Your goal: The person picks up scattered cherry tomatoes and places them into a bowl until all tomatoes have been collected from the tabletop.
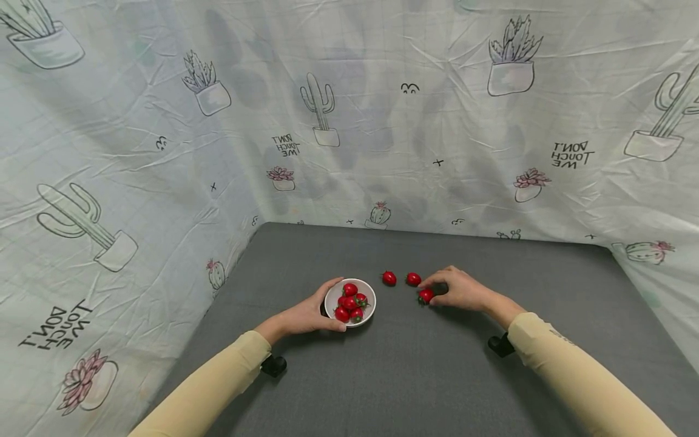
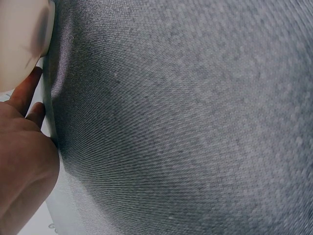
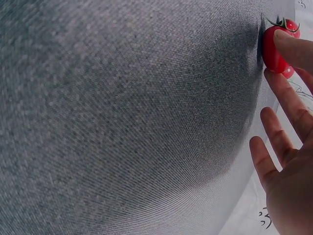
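A rumpled cactus-print cloth (image 1: 382, 115) hangs behind the grey bench (image 1: 382, 376), and here's the left hand (image 1: 311, 312), thumb and fingers curved round a white bowl (image 1: 370, 311) with heaped tomatoes (image 1: 349, 302) inside! Over to the right hand (image 1: 461, 290), well apart, pinching a single tomato (image 1: 425, 296) low at the bench, near two loose tomatoes (image 1: 413, 279) (the closer one within nudging range). The danger? Smooth skin could slip a slack pinch and roll, a stray finger could knock that neighbour away, and a hard pull on the rim might tip the bowl. Tough to see: the heap overlaps, so no sure count; the left wrist view cuts off the bowl; the right one half-hides another tomato (image 3: 293, 23) behind the pinched one.
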Action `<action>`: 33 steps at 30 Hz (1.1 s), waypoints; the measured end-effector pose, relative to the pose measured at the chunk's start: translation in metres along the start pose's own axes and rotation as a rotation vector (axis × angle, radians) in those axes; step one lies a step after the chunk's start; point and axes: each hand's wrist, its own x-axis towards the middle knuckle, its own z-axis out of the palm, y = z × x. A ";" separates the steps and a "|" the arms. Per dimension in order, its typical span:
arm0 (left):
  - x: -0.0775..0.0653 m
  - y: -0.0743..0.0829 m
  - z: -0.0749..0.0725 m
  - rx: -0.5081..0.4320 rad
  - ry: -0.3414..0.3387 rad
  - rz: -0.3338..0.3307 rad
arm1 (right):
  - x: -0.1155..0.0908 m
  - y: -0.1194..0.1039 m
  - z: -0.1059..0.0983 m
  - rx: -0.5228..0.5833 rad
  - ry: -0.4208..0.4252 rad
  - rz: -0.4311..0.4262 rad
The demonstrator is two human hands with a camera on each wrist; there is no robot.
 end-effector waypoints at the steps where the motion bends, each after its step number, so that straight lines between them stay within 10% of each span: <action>1: 0.000 0.000 0.000 -0.001 -0.001 0.001 | 0.000 0.000 0.000 0.002 0.000 0.001; 33: -0.002 -0.002 0.000 -0.003 -0.005 0.011 | -0.003 0.002 0.007 -0.010 0.030 0.013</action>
